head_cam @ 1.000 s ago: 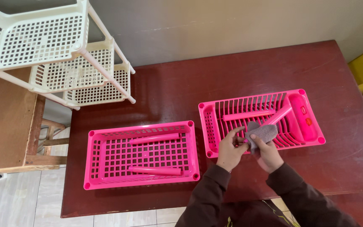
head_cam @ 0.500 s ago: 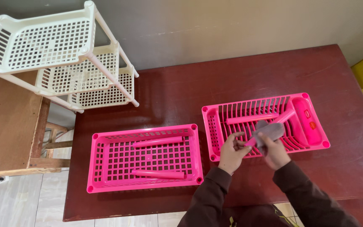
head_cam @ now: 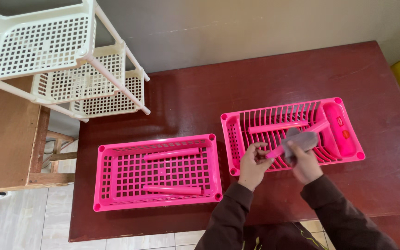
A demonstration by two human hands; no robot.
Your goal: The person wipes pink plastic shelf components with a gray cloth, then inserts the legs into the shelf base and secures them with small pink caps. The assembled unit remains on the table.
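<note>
A single head-worn camera looks steeply down from above the person onto a dark red table [head_cam: 200,92], near enough that the sleeves enter at the bottom edge. The hands sit low and right of centre. The upper left of the frame takes in a cream tiered rack [head_cam: 65,60]; tiled floor [head_cam: 19,222] shows at lower left.

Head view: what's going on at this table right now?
A person in dark sleeves holds one end of a pink tube with the left hand, while the right hand presses a grey cloth around it, above the pink dish rack. Another tube lies in that rack. To the left, a pink basket tray holds two more tubes. A cream shelf rack stands beside the dark red table.
</note>
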